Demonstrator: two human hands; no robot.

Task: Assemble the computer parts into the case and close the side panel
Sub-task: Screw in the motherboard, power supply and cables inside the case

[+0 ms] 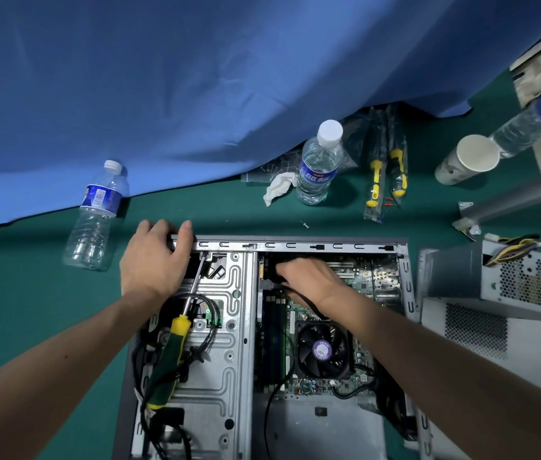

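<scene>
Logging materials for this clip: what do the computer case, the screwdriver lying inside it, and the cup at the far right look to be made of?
The computer case looks like bare sheet metal: dull silver, stamped ribs and punched holes. The screwdriver has a shiny metal shaft and a green-and-yellow handle, probably plastic or rubber. The cup looks like paper: matte white with a thin rim, though that is not certain.

Around one open computer case (295,246) on the green table: three plastic water bottles (96,216) (320,164) (534,119), three yellow-handled screwdrivers, one inside the case (171,353) and two behind it (375,184) (398,175), one paper cup (466,160), one power supply (508,280) at its right, and two hands (154,260) (305,277) on it.
</scene>
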